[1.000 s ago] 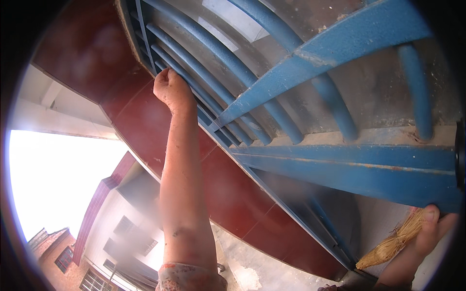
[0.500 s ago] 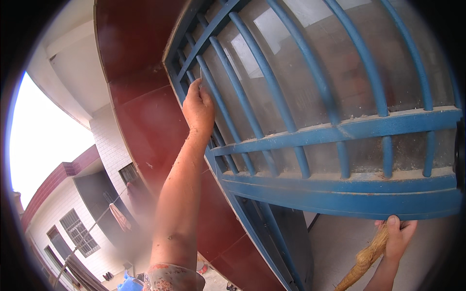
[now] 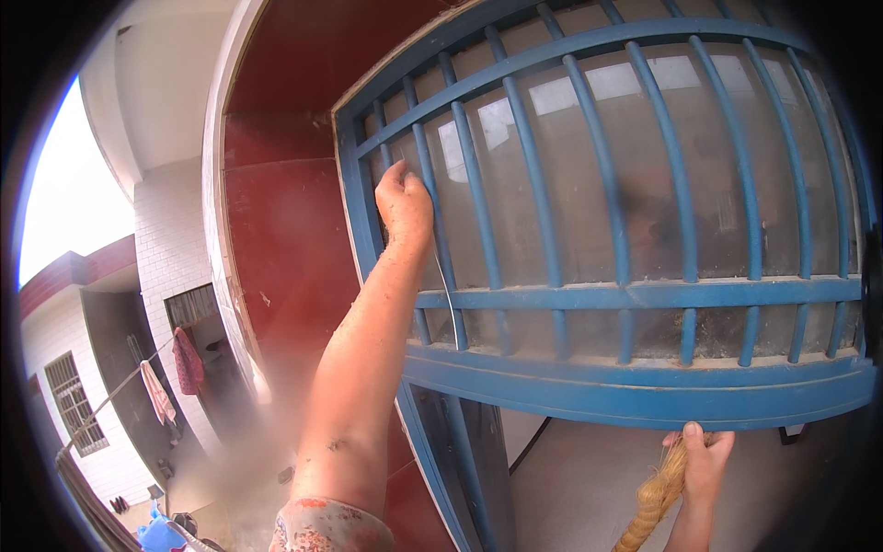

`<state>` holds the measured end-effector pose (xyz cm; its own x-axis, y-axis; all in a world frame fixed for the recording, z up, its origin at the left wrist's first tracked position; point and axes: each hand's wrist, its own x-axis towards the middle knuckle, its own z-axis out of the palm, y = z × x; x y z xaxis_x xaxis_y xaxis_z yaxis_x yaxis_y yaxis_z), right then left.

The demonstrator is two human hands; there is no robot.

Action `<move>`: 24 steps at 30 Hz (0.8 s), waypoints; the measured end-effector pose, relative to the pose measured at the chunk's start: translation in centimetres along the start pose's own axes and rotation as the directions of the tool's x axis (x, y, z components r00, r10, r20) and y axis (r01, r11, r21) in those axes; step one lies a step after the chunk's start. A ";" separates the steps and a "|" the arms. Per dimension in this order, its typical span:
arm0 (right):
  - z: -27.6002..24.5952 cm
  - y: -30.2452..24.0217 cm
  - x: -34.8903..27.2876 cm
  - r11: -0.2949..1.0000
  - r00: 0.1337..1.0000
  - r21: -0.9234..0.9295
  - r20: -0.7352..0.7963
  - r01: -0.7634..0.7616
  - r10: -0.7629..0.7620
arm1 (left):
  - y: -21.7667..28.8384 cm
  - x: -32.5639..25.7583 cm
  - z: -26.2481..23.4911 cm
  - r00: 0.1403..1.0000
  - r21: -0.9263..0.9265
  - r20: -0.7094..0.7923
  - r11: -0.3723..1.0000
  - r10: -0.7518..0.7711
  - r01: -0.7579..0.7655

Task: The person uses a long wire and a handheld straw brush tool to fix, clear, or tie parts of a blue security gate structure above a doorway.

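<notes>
My left hand [image 3: 405,202] is raised against the blue window bars [image 3: 607,175] near the left end of the frame. Its fingers are closed in a pinch, with a thin pale strand [image 3: 450,293] poking out above them and hanging down across the lower rail. Under the bottom rail, my right hand [image 3: 702,465] grips a yellow-brown bundle of plant fibre [image 3: 660,492], bound into a ribbed, rope-like shape. The thumb lies along the bundle's top end, close below the rail. The lower end of the bundle runs out of view.
Dusty glass panes sit behind the bars. A dark red tiled wall [image 3: 285,221] borders the window on the left. Farther left are a line with hanging cloths [image 3: 158,391], a white-brick building [image 3: 87,396] and a blue thing [image 3: 162,532] low down.
My view has turned, so more of the barred window shows. The pale strand below my left hand now stands out. Both hands keep their places by the frame, the right still gripping the bundle.
</notes>
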<state>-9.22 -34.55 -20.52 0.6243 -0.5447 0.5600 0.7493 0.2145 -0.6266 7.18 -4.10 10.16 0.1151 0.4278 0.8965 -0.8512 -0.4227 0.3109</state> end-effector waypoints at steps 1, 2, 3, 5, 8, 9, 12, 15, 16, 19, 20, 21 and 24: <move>0.0 0.0 0.1 1.000 1.000 0.000 0.010 0.006 -0.006 | -0.5 0.5 -0.1 0.993 -0.015 0.059 0.995 0.103 -0.102; -0.1 -0.1 0.1 1.000 1.000 -0.015 0.009 0.014 -0.014 | -0.5 0.6 -0.4 0.994 -0.027 0.054 0.995 0.093 -0.092; -0.1 -0.3 0.2 1.000 0.999 -0.026 0.035 -0.003 0.004 | -0.5 0.7 -0.7 0.985 -0.056 0.127 0.993 0.113 -0.106; -0.2 -0.6 0.3 0.999 0.998 -0.053 0.056 -0.009 0.012 | -0.2 0.5 -1.1 0.960 -0.041 0.217 0.985 0.174 -0.169; -0.4 -0.8 0.2 0.997 0.998 -0.073 0.066 0.017 -0.012 | 0.3 -0.9 -2.4 0.939 0.166 0.305 0.962 0.159 -0.217; -0.2 -0.8 0.1 0.997 0.999 -0.074 0.043 0.015 -0.012 | 0.2 -1.0 -2.3 0.942 0.155 0.299 0.966 0.155 -0.208; 0.2 -1.4 0.0 0.995 0.998 -0.093 0.051 0.030 -0.025 | -0.7 -0.8 -1.4 0.986 -0.014 0.164 1.000 0.011 -0.009; 0.5 -1.0 0.1 0.991 0.996 -0.109 0.067 0.073 -0.066 | -0.7 -0.7 0.4 0.979 -0.191 -0.017 0.961 -0.206 0.199; 0.3 -0.9 0.1 0.988 0.993 -0.114 0.057 0.107 -0.101 | 0.7 -1.0 0.8 0.929 -0.326 0.024 0.875 -0.370 0.357; -0.1 -1.2 0.3 0.983 0.985 -0.158 0.158 0.099 -0.074 | 0.0 -0.5 0.8 0.922 -0.392 0.018 0.846 -0.387 0.362; 0.1 -1.3 0.3 0.981 0.983 -0.160 0.161 0.113 -0.087 | -0.3 -0.3 0.9 0.968 -0.320 -0.029 0.920 -0.250 0.228; 0.4 -1.5 0.1 0.985 0.988 -0.142 0.132 0.102 -0.083 | -0.8 -0.1 0.4 0.986 -0.266 0.023 0.949 -0.168 0.168; 0.4 -1.6 0.1 0.988 0.991 -0.134 0.119 0.083 -0.068 | -0.8 -0.5 -0.9 0.985 -0.065 0.064 0.986 0.159 -0.154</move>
<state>-10.31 -34.65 -19.25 0.5940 -0.4579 0.6614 0.7624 0.0581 -0.6445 7.34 -3.25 9.14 0.0110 0.3036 0.9527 -0.8902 -0.4309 0.1476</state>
